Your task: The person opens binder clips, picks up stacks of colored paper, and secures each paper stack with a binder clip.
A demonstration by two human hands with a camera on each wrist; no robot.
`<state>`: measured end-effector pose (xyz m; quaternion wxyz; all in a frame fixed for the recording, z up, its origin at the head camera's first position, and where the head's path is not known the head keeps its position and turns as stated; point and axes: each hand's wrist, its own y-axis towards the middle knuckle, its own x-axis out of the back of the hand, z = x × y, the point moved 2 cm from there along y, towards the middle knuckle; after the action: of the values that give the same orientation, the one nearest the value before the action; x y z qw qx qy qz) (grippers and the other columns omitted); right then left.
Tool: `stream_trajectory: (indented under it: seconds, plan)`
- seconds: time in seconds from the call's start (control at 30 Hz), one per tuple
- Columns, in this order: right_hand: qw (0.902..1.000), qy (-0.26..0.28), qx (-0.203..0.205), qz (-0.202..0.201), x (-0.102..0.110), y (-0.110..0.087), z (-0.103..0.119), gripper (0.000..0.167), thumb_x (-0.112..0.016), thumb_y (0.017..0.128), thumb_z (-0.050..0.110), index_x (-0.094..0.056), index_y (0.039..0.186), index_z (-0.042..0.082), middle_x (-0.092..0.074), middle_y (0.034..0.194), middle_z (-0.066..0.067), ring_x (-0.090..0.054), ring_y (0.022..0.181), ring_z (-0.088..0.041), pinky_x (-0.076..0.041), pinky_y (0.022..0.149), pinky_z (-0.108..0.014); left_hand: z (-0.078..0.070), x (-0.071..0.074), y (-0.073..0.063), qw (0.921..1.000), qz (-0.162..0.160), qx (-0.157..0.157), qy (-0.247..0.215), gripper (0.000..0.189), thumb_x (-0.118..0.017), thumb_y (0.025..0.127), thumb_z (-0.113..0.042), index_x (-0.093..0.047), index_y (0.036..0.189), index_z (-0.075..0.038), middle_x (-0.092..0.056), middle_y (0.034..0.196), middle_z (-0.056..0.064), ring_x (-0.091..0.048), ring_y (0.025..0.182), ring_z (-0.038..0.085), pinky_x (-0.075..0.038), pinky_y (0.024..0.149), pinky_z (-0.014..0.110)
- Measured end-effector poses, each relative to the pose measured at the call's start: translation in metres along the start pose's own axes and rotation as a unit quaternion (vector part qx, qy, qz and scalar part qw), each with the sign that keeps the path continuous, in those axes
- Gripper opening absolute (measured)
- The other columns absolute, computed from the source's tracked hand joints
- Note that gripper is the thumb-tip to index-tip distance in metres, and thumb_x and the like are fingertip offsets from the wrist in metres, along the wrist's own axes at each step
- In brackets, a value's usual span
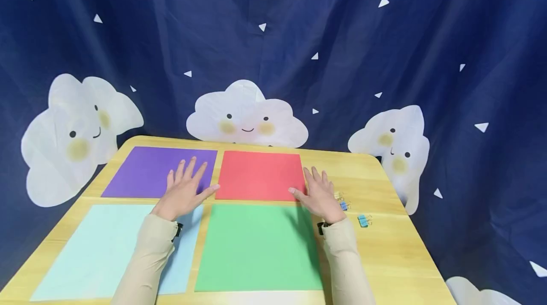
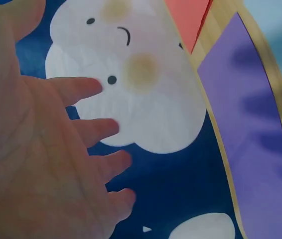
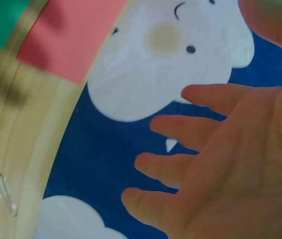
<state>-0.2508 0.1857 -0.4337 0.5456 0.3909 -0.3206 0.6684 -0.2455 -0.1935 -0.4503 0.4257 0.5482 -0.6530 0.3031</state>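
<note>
Four coloured sheets would be several: a purple sheet (image 1: pixel 143 172), a red sheet (image 1: pixel 260 176), a light blue sheet (image 1: pixel 98 252) and a green sheet (image 1: pixel 256 248) lie flat in two rows. Over the purple sheet's right part my left hand (image 1: pixel 183 194) hovers with fingers spread, holding nothing; its shadow falls on the purple in the left wrist view. My right hand (image 1: pixel 319 196) is held above the red sheet's right edge, fingers extended and palm bare in the right wrist view. Beside it lie a blue binder clip (image 1: pixel 344 205), a teal binder clip (image 1: pixel 363 221) and a pale yellow one (image 3: pixel 0 188).
The sheets and clips are on a light wooden table (image 1: pixel 397 252) with rounded corners. Behind it hangs a dark blue curtain (image 1: pixel 239 48) printed with white smiling clouds and small triangles. Beige sleeves cover both forearms.
</note>
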Motion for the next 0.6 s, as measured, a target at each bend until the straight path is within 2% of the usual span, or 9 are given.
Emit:
stream_trajectory:
  seconds: [0.17, 0.3, 0.47, 0.6]
  plan:
    - [1.0000, 0.006, -0.005, -0.003, 0.005, -0.004, -0.025, 0.073, -0.060, 0.104, 0.043, -0.040, 0.154, -0.006, -0.040, 0.160, -0.032, -0.033, 0.150, -0.053, -0.029, 0.125, -0.065, 0.014, 0.003, -0.008, 0.9992, 0.019, 0.014, -0.031, 0.085, -0.050, 0.103, -0.060, -0.033, 0.159, 0.001, -0.011, 0.169, 0.033, -0.005, 0.154, 0.060, -0.004, 0.118, 0.081]
    - [0.9989, 0.038, -0.027, -0.012, 0.003, -0.003, -0.043, 0.069, -0.059, 0.105, 0.038, -0.042, 0.151, -0.011, -0.045, 0.155, -0.033, -0.041, 0.147, -0.050, -0.036, 0.122, -0.061, 0.032, 0.013, -0.020, 0.9974, 0.037, 0.032, -0.053, 0.087, -0.049, 0.103, -0.063, -0.033, 0.159, 0.002, -0.016, 0.167, 0.034, -0.012, 0.152, 0.059, -0.011, 0.118, 0.080]
    - [0.9961, 0.047, -0.074, -0.013, 0.000, -0.005, -0.069, 0.067, -0.056, 0.106, 0.034, -0.041, 0.149, -0.015, -0.047, 0.151, -0.036, -0.053, 0.135, -0.051, -0.045, 0.114, -0.062, 0.060, 0.028, -0.046, 0.9966, 0.045, 0.036, -0.058, 0.084, -0.051, 0.104, -0.057, -0.036, 0.155, 0.007, -0.030, 0.161, 0.037, -0.026, 0.147, 0.059, -0.028, 0.113, 0.078]
    - [0.9951, 0.041, -0.090, 0.001, -0.001, -0.008, -0.087, 0.064, -0.055, 0.107, 0.032, -0.042, 0.147, -0.016, -0.050, 0.147, -0.038, -0.057, 0.129, -0.052, -0.048, 0.110, -0.063, 0.092, 0.046, -0.070, 0.9963, 0.049, 0.048, -0.052, 0.080, -0.050, 0.107, -0.050, -0.035, 0.153, 0.013, -0.037, 0.154, 0.041, -0.046, 0.134, 0.061, -0.042, 0.104, 0.073]
